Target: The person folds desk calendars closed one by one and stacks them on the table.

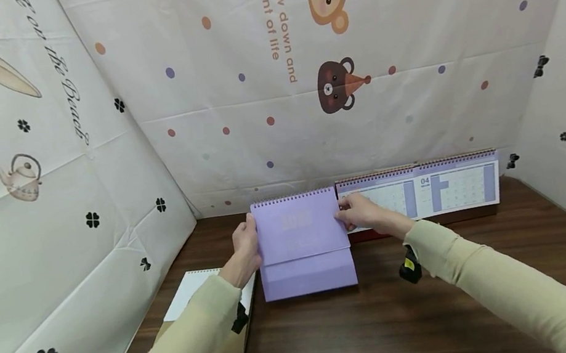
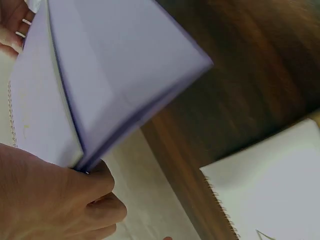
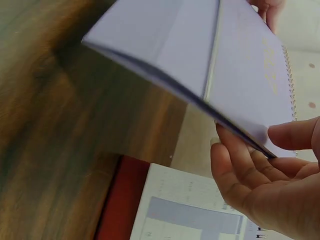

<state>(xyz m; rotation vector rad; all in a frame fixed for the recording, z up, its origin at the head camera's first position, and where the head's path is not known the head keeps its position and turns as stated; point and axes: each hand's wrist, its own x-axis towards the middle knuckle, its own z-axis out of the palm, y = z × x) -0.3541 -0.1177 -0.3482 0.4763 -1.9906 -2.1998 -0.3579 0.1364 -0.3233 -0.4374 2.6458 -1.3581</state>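
Between both hands is a lavender spiral-bound desk calendar (image 1: 300, 230), its coil along the top and a folded lower flap facing me. My left hand (image 1: 246, 248) grips its left edge. On the opposite edge, my right hand (image 1: 368, 212) pinches the calendar, thumb on the front cover and fingers behind, as the right wrist view shows. In that view the calendar's lower edge hangs over the wooden table (image 3: 75, 130). Right beside it stands a desk calendar with a red base (image 3: 125, 200), partly covered by my right hand in the head view.
Another open calendar (image 1: 459, 187) showing 04 stands at the back right, in line with the red-based one. A white-and-brown spiral calendar (image 1: 226, 342) lies at the left, partly under my left sleeve. Printed cloth walls (image 1: 235, 159) enclose the table's back and sides.
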